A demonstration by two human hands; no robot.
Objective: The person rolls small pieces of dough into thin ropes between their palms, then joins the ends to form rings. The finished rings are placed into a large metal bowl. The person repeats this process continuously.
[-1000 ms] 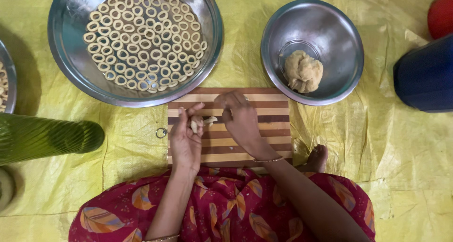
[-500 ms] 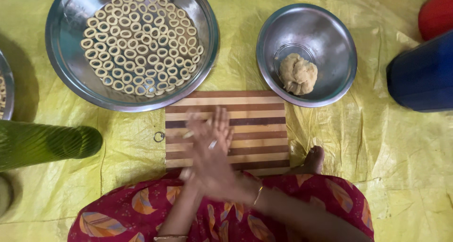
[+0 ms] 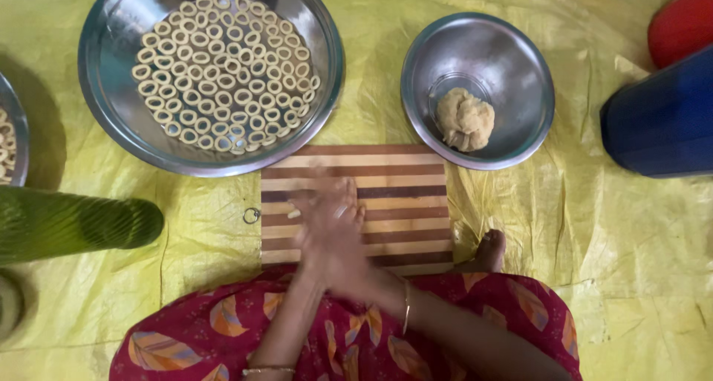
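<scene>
My two hands are pressed palm to palm over a striped wooden board (image 3: 401, 177), blurred with motion. My right hand (image 3: 343, 229) lies on top and my left hand (image 3: 306, 206) is under it, mostly hidden. A pale bit of a dough piece (image 3: 293, 214) pokes out at the left between them. Beyond the board, a large steel bowl (image 3: 111, 128) holds several small dough rings (image 3: 223, 76). To its right, a lump of dough (image 3: 465, 118) sits in a smaller steel bowl (image 3: 520, 62).
Everything sits on a yellow plastic sheet (image 3: 594, 240). A small metal ring (image 3: 252, 215) lies left of the board. At the left are a green ribbed object (image 3: 67, 221) and another steel dish (image 3: 9, 139); at the right, a blue container (image 3: 661, 121) and a red one (image 3: 687, 17). My foot (image 3: 486, 251) rests by the board's right corner.
A second ago my fingertips pinched a small dough piece over the board. Since then the palms have closed over it and slide against each other.
</scene>
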